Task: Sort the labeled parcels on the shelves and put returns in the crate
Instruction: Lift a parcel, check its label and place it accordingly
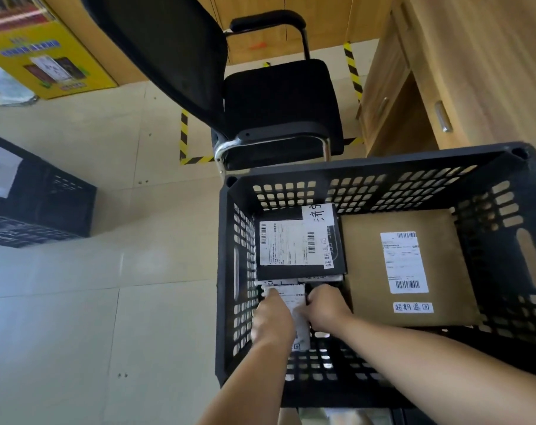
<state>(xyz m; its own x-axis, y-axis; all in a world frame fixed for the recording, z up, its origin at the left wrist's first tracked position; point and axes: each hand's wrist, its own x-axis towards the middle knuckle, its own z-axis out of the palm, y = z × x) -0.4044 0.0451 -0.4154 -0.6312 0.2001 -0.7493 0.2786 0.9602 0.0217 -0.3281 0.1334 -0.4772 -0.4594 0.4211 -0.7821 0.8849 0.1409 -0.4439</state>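
Note:
A black perforated crate (383,167) stands on the floor below me. Inside at the right lies a flat brown cardboard parcel (364,265) with a white shipping label and a handwritten return tag. At the left lies a black parcel (340,259) with a white label. Nearer me, a small parcel with a white label (300,323) sits in the crate's near left corner. My left hand (271,320) grips its left side and my right hand (326,308) grips its right side, fingers curled down over its edges.
A black office chair (279,105) stands just beyond the crate. A wooden desk with drawers (420,87) is at the right. Another black crate (39,204) sits at the left, a yellow box (45,56) at the far left. Yellow-black tape marks the floor.

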